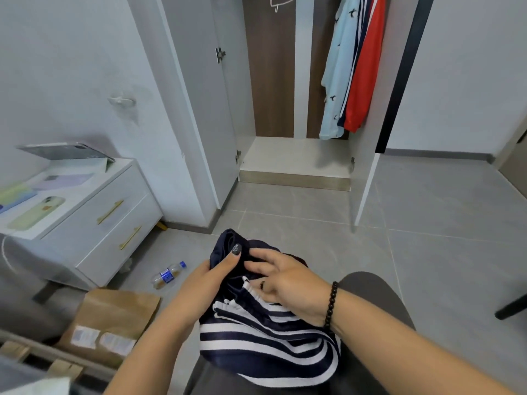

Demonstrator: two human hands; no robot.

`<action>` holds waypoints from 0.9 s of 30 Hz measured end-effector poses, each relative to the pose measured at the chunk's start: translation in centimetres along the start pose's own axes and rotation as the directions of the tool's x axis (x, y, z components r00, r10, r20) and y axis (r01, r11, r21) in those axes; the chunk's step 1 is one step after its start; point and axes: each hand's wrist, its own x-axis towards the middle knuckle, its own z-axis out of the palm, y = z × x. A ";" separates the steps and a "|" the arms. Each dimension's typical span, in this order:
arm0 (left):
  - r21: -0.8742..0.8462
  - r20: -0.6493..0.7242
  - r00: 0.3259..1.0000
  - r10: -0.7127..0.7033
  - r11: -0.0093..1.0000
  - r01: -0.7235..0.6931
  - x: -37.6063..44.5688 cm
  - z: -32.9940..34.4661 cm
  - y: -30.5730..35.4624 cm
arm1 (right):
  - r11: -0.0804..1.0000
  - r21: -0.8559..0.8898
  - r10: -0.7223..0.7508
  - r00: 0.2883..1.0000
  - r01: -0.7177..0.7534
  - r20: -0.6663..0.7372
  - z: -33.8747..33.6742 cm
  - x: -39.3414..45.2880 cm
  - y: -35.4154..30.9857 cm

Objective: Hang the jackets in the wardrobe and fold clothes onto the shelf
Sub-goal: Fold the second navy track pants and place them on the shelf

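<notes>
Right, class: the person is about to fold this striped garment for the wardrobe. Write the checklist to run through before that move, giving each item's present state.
1. Left hand holds the navy striped garment: ok, thumb pinches the cloth.
2. Right hand on the garment: ok, fingers rest on it.
3. Garment laid flat for folding: not ok, bunched on the lap.
4. Wardrobe doors open: ok.
5. Wardrobe floor shelf free: ok, bare where visible.
6. Path clear: cannot tell; a bottle lies on the floor at the left.
</notes>
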 end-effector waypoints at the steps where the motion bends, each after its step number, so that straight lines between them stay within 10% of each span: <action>1: 0.039 -0.056 0.998 -0.042 0.998 0.044 0.0 -0.3 -0.3 | 1.000 -0.012 0.008 1.000 -0.007 0.022 0.4 0.3 0.4; 6: 0.082 -0.274 0.950 -0.150 0.981 0.178 0.4 -1.2 -3.3 | 0.949 -0.303 -0.110 0.992 0.084 -0.069 0.3 0.9 2.5; 10: -0.086 -0.272 0.930 -0.246 0.969 0.231 -0.5 -2.9 -5.8 | 0.691 -0.709 -0.305 0.946 0.140 -0.110 -2.3 0.0 4.4; 18: 0.212 -0.256 0.885 -0.390 0.870 0.445 -0.6 -8.0 -6.7 | 0.671 -0.716 -0.210 0.976 0.191 0.064 -3.8 -0.4 6.8; 22: 0.568 -0.302 0.951 -0.063 0.790 0.232 2.1 -7.8 -2.0 | 0.634 -0.723 -0.260 0.956 0.274 0.135 -3.1 -0.1 7.7; 27: 0.722 0.025 0.986 0.163 0.680 -0.131 7.7 -1.5 1.6 | 0.613 -0.732 -0.358 0.930 0.297 0.077 -2.6 -0.1 8.9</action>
